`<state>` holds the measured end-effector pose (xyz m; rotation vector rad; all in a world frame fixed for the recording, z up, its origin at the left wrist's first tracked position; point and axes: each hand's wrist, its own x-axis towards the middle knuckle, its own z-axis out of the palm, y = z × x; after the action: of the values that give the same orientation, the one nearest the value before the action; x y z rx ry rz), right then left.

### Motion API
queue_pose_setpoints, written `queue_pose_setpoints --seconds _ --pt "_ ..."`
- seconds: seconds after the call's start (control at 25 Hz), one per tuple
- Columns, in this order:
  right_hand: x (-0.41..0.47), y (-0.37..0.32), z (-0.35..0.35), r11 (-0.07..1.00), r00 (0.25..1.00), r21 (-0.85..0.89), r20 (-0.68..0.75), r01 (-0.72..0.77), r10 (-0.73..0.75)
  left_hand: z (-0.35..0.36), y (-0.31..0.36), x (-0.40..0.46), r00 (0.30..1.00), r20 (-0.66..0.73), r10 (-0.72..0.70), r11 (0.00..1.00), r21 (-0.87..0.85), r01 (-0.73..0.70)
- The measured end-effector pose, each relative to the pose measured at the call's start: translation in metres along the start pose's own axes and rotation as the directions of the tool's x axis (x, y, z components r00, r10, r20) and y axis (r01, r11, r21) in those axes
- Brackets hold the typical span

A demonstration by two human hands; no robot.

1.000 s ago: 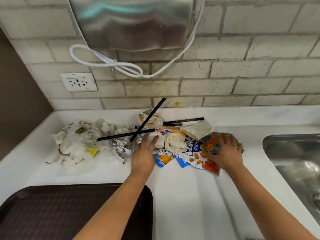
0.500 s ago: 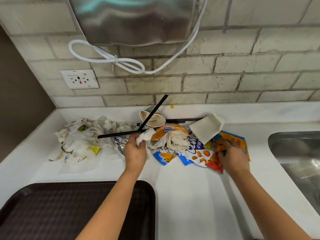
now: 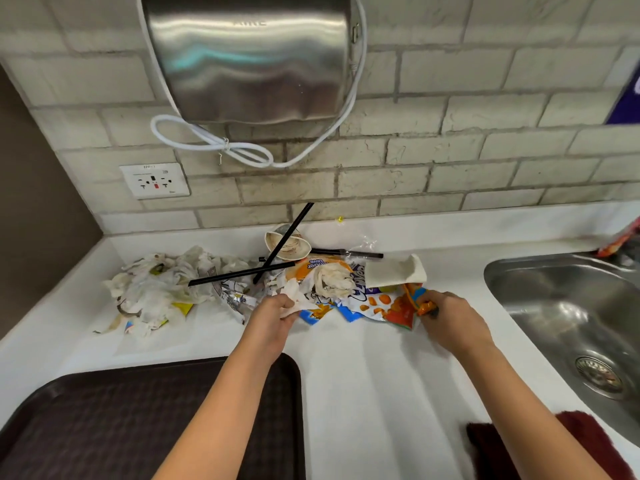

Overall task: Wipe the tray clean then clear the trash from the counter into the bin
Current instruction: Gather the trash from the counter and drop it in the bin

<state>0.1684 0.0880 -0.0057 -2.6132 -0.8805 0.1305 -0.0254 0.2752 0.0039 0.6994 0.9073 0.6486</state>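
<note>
Trash pile left of sink (image 3: pixel 568 306), against backsplash. Left hand (image 3: pixel 273 315) pinches crumpled tissue (image 3: pixel 294 296); right hand (image 3: pixel 450 320) grips snack wrapper (image 3: pixel 388 304) corner, fingers curled. Risk: loose black straws (image 3: pixel 239 273), paper cup (image 3: pixel 287 244) atop pile likely slide off when lifted. Tray (image 3: pixel 104 427) far left of sink; bin unseen.

Little can be read here. The orange snack wrapper (image 3: pixel 320 268) in the middle of the pile on the bench (image 3: pixel 374 368) carries white letters that read "love", upside down from this view, with a longer word beside it that cannot be made out. The white and blue snack bag (image 3: pixel 363 292) next to it shows large blue letters, partly covered by crumpled paper, too broken up to read. The wall socket (image 3: pixel 154 180) bears small print along its top edge, too small to read. The steel hand dryer (image 3: pixel 247 57) has a faint embossed brand near its top, illegible.
</note>
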Motion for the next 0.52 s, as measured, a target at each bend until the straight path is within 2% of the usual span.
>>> queue_pose_setpoints --seconds 0.12,0.28,0.4,0.52 --pt "-0.025 -0.009 -0.014 1.0 0.995 0.014 0.092 0.022 -0.024 -0.005 -0.008 -0.01 1.0 0.025 0.011 0.981 0.193 -0.015" --pt "-0.053 -0.024 -0.033 0.996 0.994 0.075 0.089 0.055 -0.061 -0.008 -0.011 -0.037 0.996 0.068 0.061 0.987 0.146 -0.07" --pt "-0.077 -0.036 -0.044 0.961 0.996 0.265 0.014 0.08 -0.087 -0.013 -0.01 -0.059 0.989 0.127 0.074 0.989 0.115 -0.089" --pt "-0.106 -0.05 -0.055 0.86 0.989 0.49 -0.098 0.146 -0.112 -0.018 -0.008 -0.084 0.982 0.163 0.093 0.981 0.154 -0.119"
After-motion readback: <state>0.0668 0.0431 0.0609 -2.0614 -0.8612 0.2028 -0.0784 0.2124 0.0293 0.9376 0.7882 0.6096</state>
